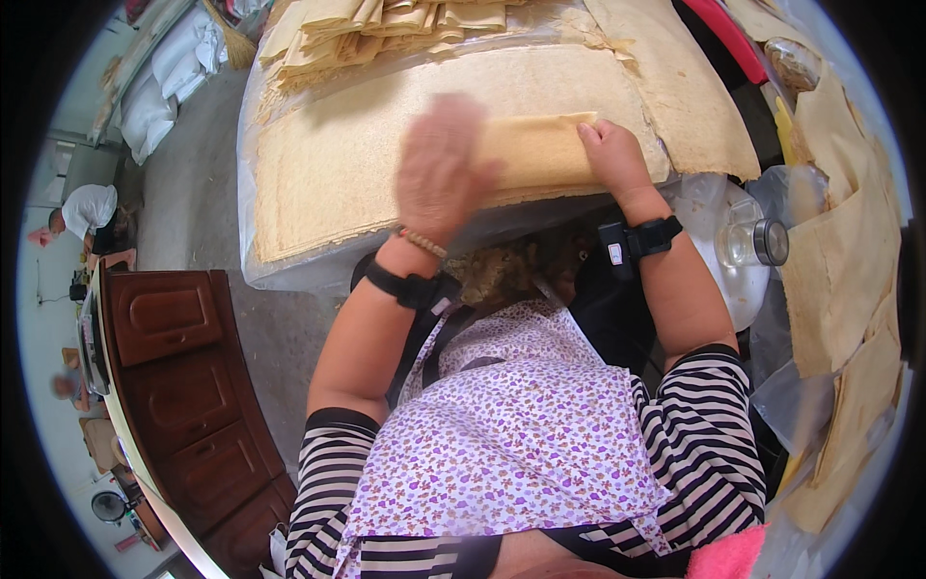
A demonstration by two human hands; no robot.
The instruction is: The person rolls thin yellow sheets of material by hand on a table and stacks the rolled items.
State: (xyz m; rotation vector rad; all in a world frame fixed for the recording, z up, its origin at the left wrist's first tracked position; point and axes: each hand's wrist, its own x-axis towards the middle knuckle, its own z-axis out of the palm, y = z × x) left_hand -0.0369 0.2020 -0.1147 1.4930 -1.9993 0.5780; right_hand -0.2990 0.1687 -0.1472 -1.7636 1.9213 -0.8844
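A stack of thin, pale-yellow sheets (325,166), which look like bean curd sheets, lies in front of me on a plastic-covered support. Along its near edge runs a folded strip of sheet (542,152). My right hand (615,155) grips the strip's right end, with the thumb on top. Blurred by motion, my left hand (445,163) is stretched flat over the strip's left end and hides it. Whether the left palm touches the strip cannot be told.
Folded sheets (391,32) are piled at the back. More sheets (839,239) hang or lie at the right, near a lidded glass jar (745,242) on a white stool (749,297). White sacks (181,58) and a wooden cabinet (188,391) stand left; a person (90,210) is beyond.
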